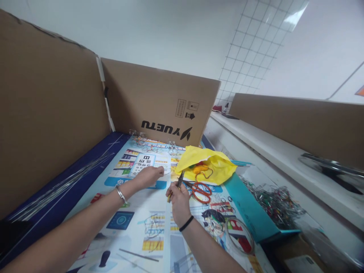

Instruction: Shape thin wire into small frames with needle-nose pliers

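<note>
My left hand [153, 176], with a silver bangle on its wrist, is closed above the printed table cover [127, 216]. Its fingertips are pressed together, and what they hold is too fine to make out. In my right hand [179, 199], which wears a black band at the wrist, is a pair of pliers [181, 177] with yellow on the handles; its dark jaws point away from me. Just right of that hand lie scissors with orange-red handles [202, 193]. Behind them an open yellow bag [224, 172] shows a yellow bundle [200, 168] inside.
Cardboard panels [159, 94] stand at the back and left. Long thin wires [65, 182] lie along the left edge. At right, a teal box [247, 208] sits beside a tangle of shiny wire pieces [275, 206]. A wire coil [241, 251] rests at front right.
</note>
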{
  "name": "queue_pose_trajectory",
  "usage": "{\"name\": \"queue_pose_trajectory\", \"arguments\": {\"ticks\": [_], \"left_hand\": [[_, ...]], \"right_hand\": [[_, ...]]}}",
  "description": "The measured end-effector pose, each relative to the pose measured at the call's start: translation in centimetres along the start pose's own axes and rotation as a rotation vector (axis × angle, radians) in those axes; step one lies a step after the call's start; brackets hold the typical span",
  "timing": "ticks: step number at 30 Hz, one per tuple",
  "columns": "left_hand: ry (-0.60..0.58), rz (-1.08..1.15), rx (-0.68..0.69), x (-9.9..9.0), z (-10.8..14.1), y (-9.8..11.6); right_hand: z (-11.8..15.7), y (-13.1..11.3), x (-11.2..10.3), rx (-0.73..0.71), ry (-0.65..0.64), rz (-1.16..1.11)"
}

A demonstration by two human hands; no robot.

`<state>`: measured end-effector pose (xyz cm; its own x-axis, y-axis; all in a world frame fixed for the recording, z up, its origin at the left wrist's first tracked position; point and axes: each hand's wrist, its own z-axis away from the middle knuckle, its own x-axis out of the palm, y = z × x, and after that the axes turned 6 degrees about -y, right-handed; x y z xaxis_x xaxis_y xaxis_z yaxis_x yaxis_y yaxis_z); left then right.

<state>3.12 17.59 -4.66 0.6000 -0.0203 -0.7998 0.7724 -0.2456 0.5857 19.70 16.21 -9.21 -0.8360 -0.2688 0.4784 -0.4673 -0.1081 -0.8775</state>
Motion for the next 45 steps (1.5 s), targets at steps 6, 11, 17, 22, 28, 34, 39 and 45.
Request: {"name": "queue_pose_trajectory", "arguments": {"ticks": [6, 11, 17, 22, 28, 34, 39, 45], "left_hand": [[0.194, 0.653, -0.134, -1.1, -0.3, 1.4], [0.276, 1.091, -0.246, -1.1, 2.7, 1.6], [0.327, 1.354, -0.332, -0.5, 7.7, 0.9], [0.297, 1.481, -0.323, 0.3, 10.8, 0.4], [0.254, 1.554, -0.266, 1.3, 11.8, 0.3], [0.188, 1.554, -0.251, 1.2, 12.1, 1.8], [0.183, 1.528, -0.218, 1.3, 12.2, 2.0], [0.141, 1.536, -0.202, 1.1, 12.4, 2.4]], "right_hand": [[0.1, 0.0, 0.0, -0.007, -0.029, -0.009], [0.1, -0.1, 0.0, 0.006, -0.091, -0.038], [0.0, -0.6, -0.2, 0.054, -0.22, -0.117], [0.4, -1.3, -0.1, 0.115, -0.288, -0.179], [0.6, -1.9, 0.2, 0.227, -0.303, -0.208], [1.1, -2.0, 0.6, 0.246, -0.37, -0.198], [1.3, -1.9, 0.7, 0.22, -0.376, -0.17], [1.4, -2.4, 0.9, 0.172, -0.4, -0.141]]}}
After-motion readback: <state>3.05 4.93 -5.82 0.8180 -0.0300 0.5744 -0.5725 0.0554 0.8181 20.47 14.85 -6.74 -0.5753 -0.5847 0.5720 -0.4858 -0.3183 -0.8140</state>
